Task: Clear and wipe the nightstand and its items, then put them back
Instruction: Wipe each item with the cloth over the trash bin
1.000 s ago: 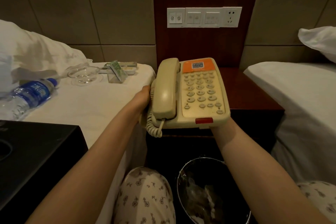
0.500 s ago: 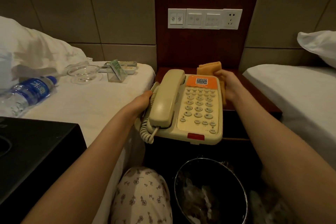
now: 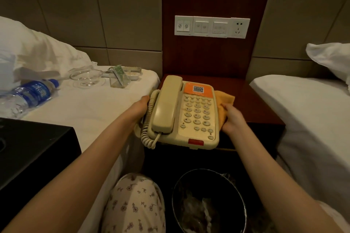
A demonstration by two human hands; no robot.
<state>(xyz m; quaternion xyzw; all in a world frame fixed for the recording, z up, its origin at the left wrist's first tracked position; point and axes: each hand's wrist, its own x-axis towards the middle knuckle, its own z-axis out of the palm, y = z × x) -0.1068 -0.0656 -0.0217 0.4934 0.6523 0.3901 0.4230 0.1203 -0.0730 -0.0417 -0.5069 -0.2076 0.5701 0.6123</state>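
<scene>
The telephone (image 3: 181,115) has dropped low over the bench's (image 3: 255,104) front edge, left hand (image 3: 140,108) gripping its 9 o'clock side. The right hand (image 3: 232,119), clutching the orange cloth (image 3: 224,100), has slid from 12 to 3 o'clock, so the wiping goes on.

Left bed (image 3: 85,111), creased left pillow (image 3: 37,51), right bed (image 3: 306,111), right pillow (image 3: 331,58), padded wall (image 3: 128,13) behind, switch plate (image 3: 203,27) with 1 socket (image 3: 239,28), black bin (image 3: 189,181) holding what may be crumpled plastic, black box (image 3: 32,149) lower left.
</scene>
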